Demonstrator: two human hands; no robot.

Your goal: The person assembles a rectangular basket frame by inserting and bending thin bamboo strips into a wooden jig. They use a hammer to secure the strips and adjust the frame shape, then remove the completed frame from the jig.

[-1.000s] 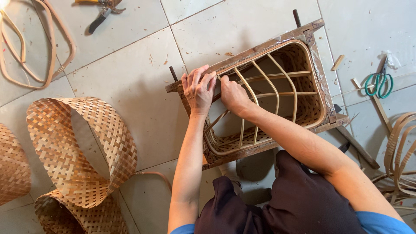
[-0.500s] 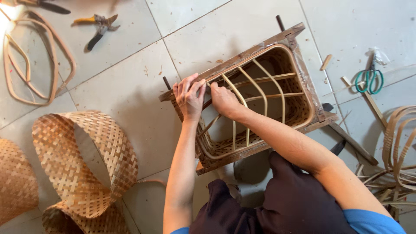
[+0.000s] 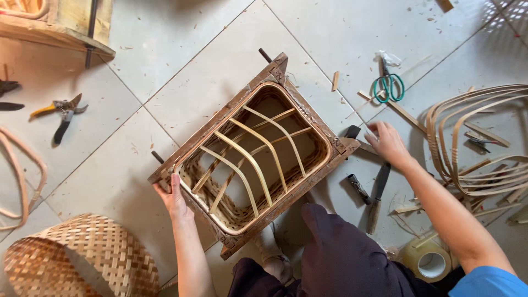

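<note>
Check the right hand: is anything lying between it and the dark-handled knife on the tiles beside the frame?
Nothing visible blocks it. The right hand hovers just above the knife, which lies on bare tile right of the wooden frame. A short dark tool lies beside the knife, not across it. The left hand grips the frame's near corner.

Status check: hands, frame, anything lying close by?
Left hand grips wooden frame at its near-left corner. Right hand off frame, fingers spread above knife on floor. Scissors and tape roll lie nearby.
</note>
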